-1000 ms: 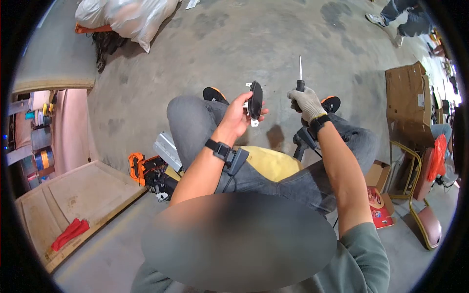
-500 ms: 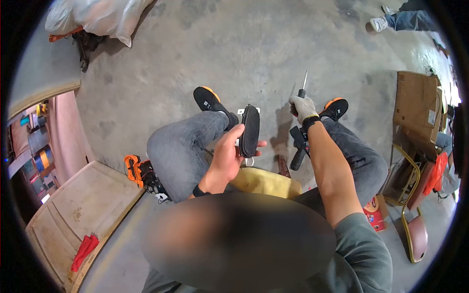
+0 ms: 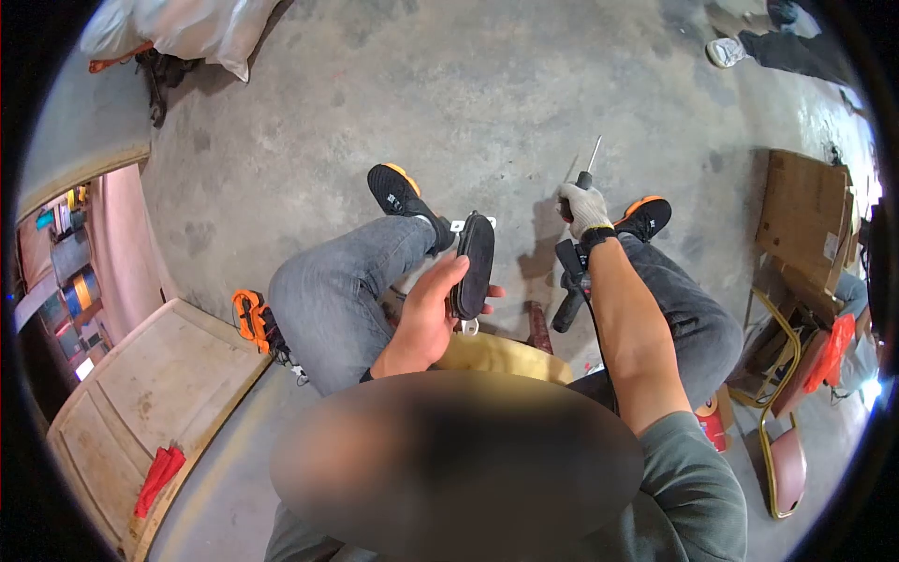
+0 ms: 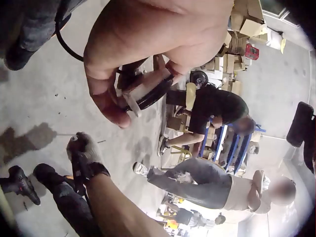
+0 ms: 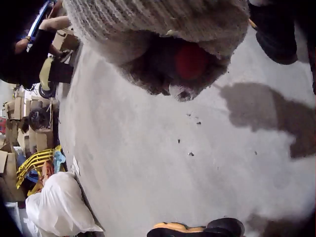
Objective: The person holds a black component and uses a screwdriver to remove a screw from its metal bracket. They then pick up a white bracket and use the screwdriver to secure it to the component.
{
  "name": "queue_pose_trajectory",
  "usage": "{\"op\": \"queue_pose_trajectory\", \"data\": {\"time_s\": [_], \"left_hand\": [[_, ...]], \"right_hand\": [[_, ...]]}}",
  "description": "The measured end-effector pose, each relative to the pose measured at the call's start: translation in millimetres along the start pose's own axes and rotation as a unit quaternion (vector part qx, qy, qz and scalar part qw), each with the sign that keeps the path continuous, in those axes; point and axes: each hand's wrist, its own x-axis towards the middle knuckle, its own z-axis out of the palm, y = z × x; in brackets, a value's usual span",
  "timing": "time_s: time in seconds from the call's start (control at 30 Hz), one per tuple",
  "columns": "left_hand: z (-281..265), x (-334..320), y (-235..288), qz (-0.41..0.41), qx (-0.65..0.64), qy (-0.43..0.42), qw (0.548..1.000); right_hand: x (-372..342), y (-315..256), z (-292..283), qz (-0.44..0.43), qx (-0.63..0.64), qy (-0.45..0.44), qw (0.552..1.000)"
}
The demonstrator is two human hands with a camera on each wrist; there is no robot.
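In the head view my bare left hand [image 3: 426, 314] holds a long, rounded black part [image 3: 475, 262] with pale metal tabs [image 3: 470, 327] at both ends. Thumb and fingers lie on opposite sides of it, and its smooth black face is turned up. Close in the left wrist view, the same hand [image 4: 153, 39] grips the part's edge. My right hand [image 3: 587, 211], in a knitted glove, grips a screwdriver [image 3: 584, 180], its thin shaft pointing forward and away. The red end of the screwdriver's handle [image 5: 191, 61] shows inside the gloved fist in the right wrist view.
A yellow pad [image 3: 506, 356] lies between my legs. On the floor is a black drill-like tool [image 4: 22, 183]. A wooden panel with a red cloth [image 3: 159, 478] is at left; a cardboard box [image 3: 801, 211] and chair stand at right. Other people [image 4: 197, 185] are nearby.
My left hand has come closer to the body, and the black part has turned to show its broad face. The right hand is slightly lower, with the screwdriver tilted more to the right.
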Motion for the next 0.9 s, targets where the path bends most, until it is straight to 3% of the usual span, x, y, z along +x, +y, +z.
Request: {"op": "queue_pose_trajectory", "data": {"time_s": [0.17, 0.27, 0.33, 0.37, 0.43, 0.53, 0.63, 0.7, 0.77, 0.8, 0.87, 0.9], "left_hand": [[-1.4, 3.5, -1.4, 0.029, 0.031, -0.022, 0.999], [-6.2, 6.1, -1.8, 0.033, 0.053, -0.033, 0.998], [-3.4, 6.0, 0.1, 0.036, 0.057, -0.037, 0.997], [-5.3, 7.9, -1.9, 0.018, 0.062, -0.082, 0.995], [-10.1, 13.2, -4.6, -0.017, 0.070, -0.173, 0.982], [-6.0, 8.6, -8.6, -0.042, 0.115, -0.215, 0.969], [-3.8, 5.7, -10.4, -0.066, 0.158, -0.241, 0.955], [-3.1, 0.2, -9.9, -0.084, 0.199, -0.250, 0.944], [1.2, -8.7, -1.2, -0.083, 0.158, -0.332, 0.926], [3.9, -14.1, 2.4, -0.079, 0.161, -0.334, 0.925], [7.9, -25.2, 7.6, 0.004, 0.130, -0.294, 0.947], [7.1, -28.5, 11.6, 0.029, 0.072, -0.324, 0.943]], "right_hand": [[-17.3, -17.5, -19.1, -0.031, -0.004, -0.004, 1.000], [-67.6, -49.8, -23.1, -0.083, 0.028, -0.017, 0.996], [-106.9, -69.0, -28.6, -0.099, 0.029, -0.135, 0.986], [-125.1, -76.8, -36.1, -0.095, -0.018, -0.186, 0.978], [-164.4, -83.4, -38.0, -0.128, -0.039, -0.226, 0.965], [-218.8, -85.8, -47.1, -0.171, -0.069, -0.323, 0.928], [-259.9, -84.2, -58.4, -0.187, -0.080, -0.341, 0.918], [-273.7, -80.5, -65.3, -0.186, -0.161, -0.353, 0.903], [-278.8, -72.2, -69.2, -0.197, -0.142, -0.350, 0.905], [-282.9, -69.2, -71.0, -0.203, -0.123, -0.349, 0.906], [-294.2, -66.9, -73.3, -0.193, -0.071, -0.337, 0.919], [-294.8, -65.2, -73.8, -0.169, -0.024, -0.313, 0.934]]}}
